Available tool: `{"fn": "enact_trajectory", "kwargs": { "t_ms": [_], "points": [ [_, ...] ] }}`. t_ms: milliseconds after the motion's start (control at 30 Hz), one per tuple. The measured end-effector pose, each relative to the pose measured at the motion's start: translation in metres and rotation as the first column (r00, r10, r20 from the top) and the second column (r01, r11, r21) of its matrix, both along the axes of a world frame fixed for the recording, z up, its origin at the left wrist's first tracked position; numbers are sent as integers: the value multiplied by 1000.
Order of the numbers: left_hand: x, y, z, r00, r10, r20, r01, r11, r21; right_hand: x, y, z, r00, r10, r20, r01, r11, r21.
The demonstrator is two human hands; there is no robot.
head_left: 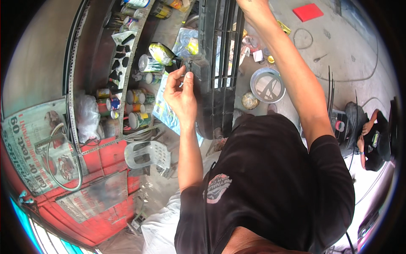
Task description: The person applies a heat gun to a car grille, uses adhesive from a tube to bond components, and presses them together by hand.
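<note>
A long black plastic grille (218,80) with slats stands upright in front of me, reaching past the upper edge. At its left side, beside a small tab, my left hand (182,93) is closed, thumb and fingertips pinched together. Whatever lies between those fingertips is too small to make out. My right arm reaches up along the grille's right side. Only part of my right hand (253,6) shows at the upper edge, with its fingers out of sight. Just beyond my left hand is a yellow and white rounded container (161,54) with a black neck.
Metal shelves of paint cans (137,97) stand at left, with a grey plastic chair (148,154) below them. A round metal basin (267,85), a can (250,100) and a red flat piece (308,12) lie on the floor. Another person's arm (368,125) shows far right.
</note>
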State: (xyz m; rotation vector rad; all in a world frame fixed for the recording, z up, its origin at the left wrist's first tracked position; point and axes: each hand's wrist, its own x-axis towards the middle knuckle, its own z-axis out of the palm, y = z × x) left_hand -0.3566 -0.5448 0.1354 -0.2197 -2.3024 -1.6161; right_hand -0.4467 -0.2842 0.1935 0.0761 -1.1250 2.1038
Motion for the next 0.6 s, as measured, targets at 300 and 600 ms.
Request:
{"fn": "enact_trajectory", "kwargs": {
  "t_ms": [300, 600],
  "points": [
    [-10, 2, 22, 1000, 28, -4, -28, 999, 36, -26, 6, -11, 991, -66, 119, 55, 994, 97],
    [-25, -12, 13, 996, 49, 68, -54, 995, 83, -30, 4, -5, 965, -142, 221, 91, 970, 226]
  ]
}}
